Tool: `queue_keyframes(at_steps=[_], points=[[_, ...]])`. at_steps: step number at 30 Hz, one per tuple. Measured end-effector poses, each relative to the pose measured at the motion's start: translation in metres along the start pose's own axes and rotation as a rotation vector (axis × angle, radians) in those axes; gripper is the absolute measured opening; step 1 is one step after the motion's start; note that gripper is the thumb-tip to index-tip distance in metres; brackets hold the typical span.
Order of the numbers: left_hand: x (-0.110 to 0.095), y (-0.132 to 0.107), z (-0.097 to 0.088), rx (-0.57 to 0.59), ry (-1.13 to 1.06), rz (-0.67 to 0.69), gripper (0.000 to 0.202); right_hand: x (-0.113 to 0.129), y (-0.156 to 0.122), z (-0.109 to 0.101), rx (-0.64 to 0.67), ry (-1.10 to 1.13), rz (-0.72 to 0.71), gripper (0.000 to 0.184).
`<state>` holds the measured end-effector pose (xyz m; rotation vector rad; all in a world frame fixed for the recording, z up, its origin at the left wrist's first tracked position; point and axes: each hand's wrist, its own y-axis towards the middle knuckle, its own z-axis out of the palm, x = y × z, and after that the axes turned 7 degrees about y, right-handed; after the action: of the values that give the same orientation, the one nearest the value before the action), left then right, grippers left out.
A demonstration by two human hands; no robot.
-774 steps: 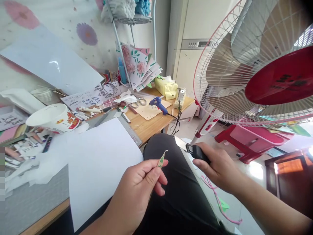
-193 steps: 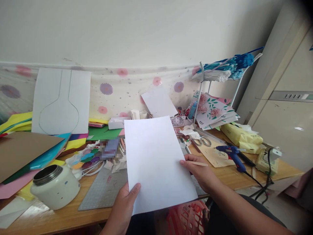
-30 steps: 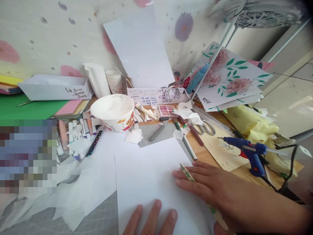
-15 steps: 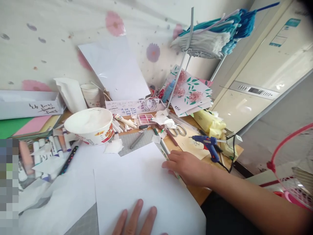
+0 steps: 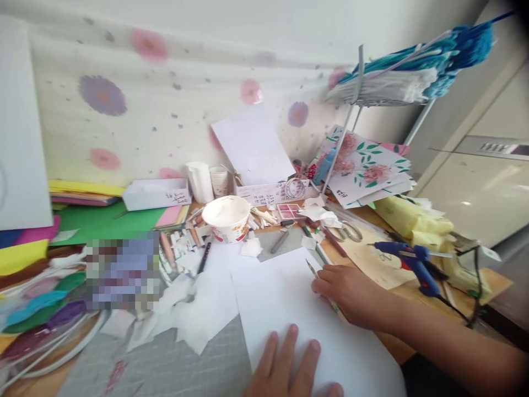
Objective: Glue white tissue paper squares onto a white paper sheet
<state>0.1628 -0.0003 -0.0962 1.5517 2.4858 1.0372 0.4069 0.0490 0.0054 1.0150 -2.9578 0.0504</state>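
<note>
I see the left hand [image 5: 287,375] with fingers spread on the white sheet [image 5: 275,295], which overlaps the grey cutting mat [image 5: 165,364]. At the sheet's right edge, the right hand [image 5: 355,292] grips a slim pencil [image 5: 311,268]. Torn paper scraps [image 5: 194,325] clutter the left. Farther, I find a paper bowl [image 5: 227,229], a blue glue gun [image 5: 407,252] rightward, then a leaning white panel [image 5: 253,146].
</note>
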Motion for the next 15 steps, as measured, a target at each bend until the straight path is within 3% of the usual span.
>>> queue_keyframes(at_steps=[4, 9, 15], points=[[-0.01, -0.006, 0.012, -0.007, -0.018, -0.03, 0.043, 0.006, 0.005, 0.006, 0.019, -0.018, -0.032, 0.016], [-0.019, -0.001, 0.019, -0.122, 0.018, -0.06, 0.044, 0.012, 0.008, 0.007, 0.027, 0.009, -0.013, 0.02], [-0.021, -0.001, 0.022, -0.112, -0.01, -0.044, 0.043, 0.014, 0.009, 0.006, 0.034, 0.036, 0.029, 0.022]])
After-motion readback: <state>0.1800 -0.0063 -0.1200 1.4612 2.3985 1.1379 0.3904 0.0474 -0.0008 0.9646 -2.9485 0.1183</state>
